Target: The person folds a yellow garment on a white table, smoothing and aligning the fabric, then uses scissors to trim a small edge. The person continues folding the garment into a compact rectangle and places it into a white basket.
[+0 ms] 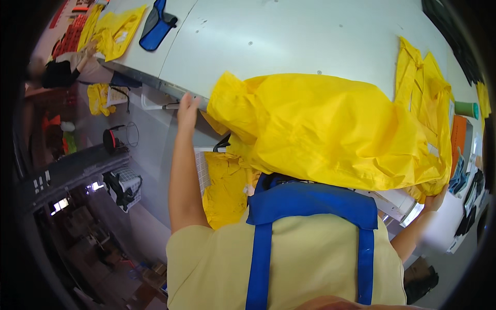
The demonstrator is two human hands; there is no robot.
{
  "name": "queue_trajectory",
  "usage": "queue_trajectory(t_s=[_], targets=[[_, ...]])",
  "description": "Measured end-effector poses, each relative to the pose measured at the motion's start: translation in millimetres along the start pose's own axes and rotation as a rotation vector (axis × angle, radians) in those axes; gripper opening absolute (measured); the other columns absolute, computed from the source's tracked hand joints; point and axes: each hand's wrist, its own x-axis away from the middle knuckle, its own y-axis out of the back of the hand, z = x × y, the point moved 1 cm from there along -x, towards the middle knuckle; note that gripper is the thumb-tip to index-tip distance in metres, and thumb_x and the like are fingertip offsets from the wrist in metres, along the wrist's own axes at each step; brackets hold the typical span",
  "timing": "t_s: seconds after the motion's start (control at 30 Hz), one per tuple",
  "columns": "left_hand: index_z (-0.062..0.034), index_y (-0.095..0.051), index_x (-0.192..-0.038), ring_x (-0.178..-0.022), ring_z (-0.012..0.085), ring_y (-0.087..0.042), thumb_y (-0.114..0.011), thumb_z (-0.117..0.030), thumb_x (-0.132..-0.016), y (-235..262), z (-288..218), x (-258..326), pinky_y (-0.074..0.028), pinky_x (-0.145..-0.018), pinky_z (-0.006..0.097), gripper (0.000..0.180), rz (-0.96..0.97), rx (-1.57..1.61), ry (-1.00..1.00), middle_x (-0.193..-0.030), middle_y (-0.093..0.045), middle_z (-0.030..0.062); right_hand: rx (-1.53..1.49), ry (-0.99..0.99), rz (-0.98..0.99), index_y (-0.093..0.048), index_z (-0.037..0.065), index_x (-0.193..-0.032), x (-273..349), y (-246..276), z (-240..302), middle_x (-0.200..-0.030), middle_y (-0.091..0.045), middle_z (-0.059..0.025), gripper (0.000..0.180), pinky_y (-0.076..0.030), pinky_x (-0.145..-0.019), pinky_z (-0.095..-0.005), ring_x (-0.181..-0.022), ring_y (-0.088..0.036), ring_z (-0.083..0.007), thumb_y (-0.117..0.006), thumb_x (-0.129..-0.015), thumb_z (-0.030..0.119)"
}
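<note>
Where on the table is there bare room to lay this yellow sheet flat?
The widest free patch of the grey table lies beyond the bunched yellow sheet, between the blue pouch and the yellow pieces stacked to the right. The near edge is crowded: the sheet covers it from the left hand across to the right hand.

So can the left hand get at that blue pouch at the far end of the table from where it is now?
Probably not: the left hand rests at the table's near edge, while the blue pouch lies far up the tabletop.
</note>
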Motion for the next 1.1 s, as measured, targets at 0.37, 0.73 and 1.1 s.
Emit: queue_trajectory(t_s=[0.37,0.73,1.1], targets=[[0.0038,-0.053,-0.119,-0.102,0.0237,-0.057,-0.065,-0.025,-0.085,-10.3,-8.1,-53.5,-0.044,-0.087,0.034,0.046,0.344,0.052,0.269,-0.112,-0.061,0.0136,0.088,-0.151,0.346,-0.042,0.005,-0.135,-72.3,24.6,20.7,-0.136,-0.048,-0.0114,0.05,-0.036,-0.105,-0.0441,-0.125,-0.045,-0.03,-0.044,-0.096,0.035],[-0.003,-0.052,-0.124,-0.119,0.0272,-0.051,-0.054,-0.032,-0.093,244.7,-95.0,-119.9,-0.038,-0.102,0.045,0.043,-0.047,0.822,0.166,-0.128,-0.055,0.0106,-0.15,0.676,0.299,-0.045,0.012,-0.133,11.2,-68.5,130.4,-0.132,-0.051,-0.0087,0.04,-0.037,-0.104,-0.0423,-0.121,-0.049,-0.0269,-0.046,-0.097,0.028],[-0.0039,-0.053,-0.123,-0.115,0.0249,-0.053,-0.057,-0.031,-0.092,272.0,-55.0,-101.7,-0.041,-0.099,0.042,0.041,-0.098,0.71,0.124,-0.123,-0.058,0.0102,-0.294,0.427,0.307,-0.04,0.009,-0.134,54.9,-34.5,66.6,-0.136,-0.045,-0.0088,0.042,-0.03,-0.108,-0.0406,-0.127,-0.042,-0.0245,-0.034,-0.101,0.034]])
